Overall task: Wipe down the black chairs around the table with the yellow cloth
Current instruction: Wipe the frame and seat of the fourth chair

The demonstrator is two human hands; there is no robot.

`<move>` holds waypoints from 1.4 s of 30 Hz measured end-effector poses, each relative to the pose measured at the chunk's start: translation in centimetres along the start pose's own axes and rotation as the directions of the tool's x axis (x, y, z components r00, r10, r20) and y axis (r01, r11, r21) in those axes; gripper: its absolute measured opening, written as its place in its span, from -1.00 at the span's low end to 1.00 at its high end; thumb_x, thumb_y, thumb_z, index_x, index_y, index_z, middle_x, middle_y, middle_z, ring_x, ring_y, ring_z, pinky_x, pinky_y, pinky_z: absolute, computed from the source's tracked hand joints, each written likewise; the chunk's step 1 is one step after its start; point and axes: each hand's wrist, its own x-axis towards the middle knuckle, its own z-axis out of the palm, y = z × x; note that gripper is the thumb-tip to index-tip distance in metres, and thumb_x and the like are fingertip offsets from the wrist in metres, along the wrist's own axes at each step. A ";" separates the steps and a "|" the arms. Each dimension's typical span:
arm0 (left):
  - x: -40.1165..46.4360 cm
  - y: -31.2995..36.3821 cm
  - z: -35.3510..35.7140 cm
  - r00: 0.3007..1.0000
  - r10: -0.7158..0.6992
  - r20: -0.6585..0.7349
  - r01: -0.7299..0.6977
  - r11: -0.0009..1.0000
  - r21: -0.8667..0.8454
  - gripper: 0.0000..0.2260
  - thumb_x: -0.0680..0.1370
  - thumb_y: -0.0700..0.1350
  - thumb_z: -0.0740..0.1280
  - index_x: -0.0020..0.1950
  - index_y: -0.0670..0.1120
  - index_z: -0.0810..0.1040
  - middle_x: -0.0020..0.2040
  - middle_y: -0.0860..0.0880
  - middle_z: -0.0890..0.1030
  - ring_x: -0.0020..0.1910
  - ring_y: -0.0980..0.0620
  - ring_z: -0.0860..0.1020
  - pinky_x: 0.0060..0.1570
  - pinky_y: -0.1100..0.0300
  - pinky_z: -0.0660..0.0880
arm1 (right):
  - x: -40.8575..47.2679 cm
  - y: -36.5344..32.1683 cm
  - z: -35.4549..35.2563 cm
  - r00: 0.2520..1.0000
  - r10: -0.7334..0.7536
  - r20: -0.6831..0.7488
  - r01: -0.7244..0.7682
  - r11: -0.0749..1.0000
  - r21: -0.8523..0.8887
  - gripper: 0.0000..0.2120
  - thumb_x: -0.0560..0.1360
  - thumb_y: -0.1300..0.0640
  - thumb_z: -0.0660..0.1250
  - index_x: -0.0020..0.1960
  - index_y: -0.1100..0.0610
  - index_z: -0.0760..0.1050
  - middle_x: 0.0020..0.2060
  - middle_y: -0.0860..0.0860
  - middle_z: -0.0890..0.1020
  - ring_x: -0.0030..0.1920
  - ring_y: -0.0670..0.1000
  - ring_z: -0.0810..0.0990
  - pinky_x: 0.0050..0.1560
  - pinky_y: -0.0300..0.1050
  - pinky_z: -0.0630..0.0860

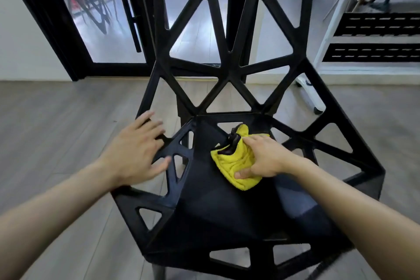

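A black chair point(229, 70) with triangular cut-outs fills the middle of the head view, its back facing me. The bunched yellow cloth point(236, 161) lies on the seat near the back. My right hand point(261, 157) lies on top of the cloth, fingers spread over it and thumb against its near edge, pressing it to the seat. My left hand point(136, 150) rests with straight fingers on the left rim of the seat.
Grey wood floor surrounds the chair. A black-framed glass door point(109, 29) stands behind on the left. A white rolling cart point(341, 18) with black slatted shelves stands at the back right, one caster close to the chair's right side.
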 end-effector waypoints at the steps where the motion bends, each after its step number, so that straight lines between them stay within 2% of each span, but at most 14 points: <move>1: 1.9 -1.7 -0.2 1.000 0.023 -0.018 -0.022 1.000 0.022 -0.47 0.64 0.32 0.18 -0.08 -0.03 0.78 0.26 -0.07 0.71 0.50 -0.08 0.50 0.70 -0.18 0.02 | 0.3 -0.4 0.4 0.997 0.030 -0.071 -0.027 0.999 0.041 0.12 0.25 -0.52 0.52 0.61 0.04 0.27 0.45 0.08 0.51 0.49 0.18 0.42 0.47 0.08 0.41; 4: 7.3 -6.5 -0.3 1.000 0.020 -0.009 -0.020 1.000 -0.009 -0.48 0.65 0.37 0.09 -0.01 0.12 0.76 0.05 0.12 0.71 0.42 0.05 0.53 0.72 -0.10 -0.08 | 0.9 -2.0 1.0 0.962 0.170 -0.216 -0.098 0.945 0.311 -0.35 0.26 -0.28 0.62 0.21 -0.06 0.49 0.02 -0.04 0.67 0.12 0.13 0.64 0.03 -0.01 0.57; 7: 9.0 -7.7 1.2 0.997 0.055 0.057 -0.054 0.998 -0.022 -0.43 0.64 0.33 0.04 -0.35 0.15 0.67 -0.39 0.19 0.57 -0.07 0.24 0.60 0.70 -0.05 -0.03 | 2.7 -2.9 -2.9 0.837 0.352 -0.419 -0.087 0.841 0.533 -0.42 0.30 0.00 0.59 0.28 -0.03 0.51 -0.03 -0.01 0.64 0.04 0.12 0.65 -0.05 -0.01 0.59; 10: 8.9 -7.6 1.9 0.997 0.064 -0.034 -0.067 0.995 -0.070 -0.44 0.61 0.25 0.15 -0.51 0.00 0.47 -0.57 0.13 0.43 -0.36 0.17 0.51 0.64 0.00 0.11 | 8.2 -2.9 -10.0 0.491 0.354 -0.796 0.019 0.909 0.416 -0.50 0.42 0.10 0.45 0.34 0.04 0.47 0.06 0.07 0.59 0.02 0.15 0.57 0.01 0.05 0.54; 12: 9.0 -7.8 2.3 0.996 0.058 -0.068 -0.063 0.995 -0.080 -0.46 0.59 0.23 0.18 -0.51 -0.04 0.43 -0.58 0.12 0.41 -0.41 0.16 0.48 0.62 0.04 0.13 | 12.4 -3.1 -12.1 0.405 0.168 -0.899 -0.035 0.985 0.169 -0.56 0.47 0.17 0.38 0.35 0.06 0.48 0.12 0.11 0.53 0.03 0.18 0.52 0.05 0.10 0.51; 16: 8.8 -7.3 2.5 0.988 0.062 -0.139 -0.081 0.987 -0.137 -0.49 0.54 0.18 0.26 -0.55 -0.02 0.32 -0.60 0.13 0.32 -0.45 0.15 0.42 0.58 0.02 0.23 | 13.3 1.4 -2.5 0.650 -0.048 -0.758 -0.081 0.988 -0.132 -0.59 0.45 0.36 0.33 0.25 0.08 0.57 0.25 0.15 0.52 0.04 0.23 0.49 -0.04 0.21 0.56; 19: 8.8 -7.1 2.4 0.988 0.066 -0.137 -0.087 0.985 -0.151 -0.50 0.52 0.19 0.24 -0.56 0.01 0.28 -0.60 0.13 0.34 -0.45 0.15 0.40 0.55 -0.02 0.26 | 9.8 1.9 -1.2 0.766 0.153 -0.625 -0.118 0.988 0.097 -0.56 0.44 0.31 0.46 0.25 -0.04 0.65 0.22 0.04 0.57 0.10 0.20 0.58 0.09 0.12 0.63; 24: 8.7 -7.0 2.7 0.985 0.052 -0.165 -0.079 0.983 -0.166 -0.51 0.51 0.15 0.25 -0.56 -0.01 0.24 -0.61 0.10 0.32 -0.48 0.13 0.37 0.54 -0.01 0.29 | 11.7 0.4 -5.8 0.629 0.111 -0.769 -0.090 0.993 0.070 -0.50 0.48 0.23 0.49 0.38 -0.04 0.57 0.21 0.03 0.51 0.16 0.14 0.53 0.03 0.01 0.60; 29: 8.3 -6.6 2.7 0.980 0.028 -0.199 -0.081 0.960 -0.267 -0.52 0.56 0.11 0.22 -0.54 0.08 0.20 -0.53 0.12 0.38 -0.37 0.11 0.41 0.51 -0.04 0.34 | 7.6 3.8 -1.2 0.777 0.271 -0.568 -0.226 0.963 0.150 -0.52 0.48 0.29 0.40 0.34 -0.07 0.63 0.13 -0.01 0.42 0.15 0.16 0.56 0.18 0.08 0.60; 31: 7.9 -6.3 3.1 0.970 -0.017 -0.242 -0.081 0.918 -0.388 -0.61 0.60 0.08 0.24 -0.44 0.13 0.42 -0.39 0.14 0.50 -0.16 0.10 0.52 0.57 -0.07 0.29 | 8.5 1.6 -4.9 0.662 0.439 -0.608 -0.237 0.892 0.386 -0.66 0.46 0.22 0.44 0.22 0.05 0.70 0.20 0.03 0.47 0.13 0.14 0.59 0.14 -0.12 0.50; 34: 7.2 -6.1 3.8 0.926 -0.164 -0.341 -0.068 0.814 -0.577 -0.79 0.62 -0.07 0.28 0.12 -0.01 0.70 0.15 0.00 0.61 0.43 -0.05 0.47 0.69 -0.12 0.12 | 11.4 -4.3 -7.5 0.484 0.416 -0.770 -0.118 0.903 0.414 -0.60 0.49 0.18 0.44 0.33 0.11 0.57 0.32 0.09 0.46 0.13 0.09 0.53 0.13 -0.11 0.44; 35: 7.2 -6.0 4.0 0.923 -0.192 -0.334 -0.054 0.794 -0.606 -0.73 0.63 -0.10 0.27 0.26 -0.05 0.67 0.30 -0.05 0.57 0.58 -0.07 0.36 0.71 -0.14 0.08 | 12.3 -6.5 -6.0 0.505 0.383 -0.773 -0.080 0.913 0.400 -0.57 0.50 0.16 0.47 0.36 0.12 0.54 0.33 0.11 0.46 0.16 0.12 0.54 0.18 -0.05 0.49; 38: 7.4 -6.2 4.5 0.940 -0.203 -0.274 -0.016 0.775 -0.631 -0.68 0.63 -0.22 0.30 0.37 -0.10 0.61 0.45 -0.12 0.50 0.72 -0.11 0.16 0.72 -0.17 0.02 | 12.0 -12.9 1.8 0.773 0.146 -0.617 0.009 0.970 0.241 -0.58 0.46 0.19 0.43 0.31 0.06 0.57 0.29 0.08 0.47 0.20 0.19 0.49 0.23 0.11 0.57; 42: 6.8 -6.0 3.6 0.971 -0.158 -0.178 0.056 0.880 -0.472 -0.67 0.62 -0.02 0.24 0.28 -0.07 0.68 0.39 -0.10 0.58 0.72 -0.16 0.15 0.72 -0.19 -0.02 | 9.2 -8.3 0.6 0.870 -0.074 -0.488 0.087 0.996 0.003 -0.46 0.43 0.18 0.39 0.40 -0.07 0.59 0.33 0.01 0.53 0.26 0.18 0.47 0.27 0.12 0.52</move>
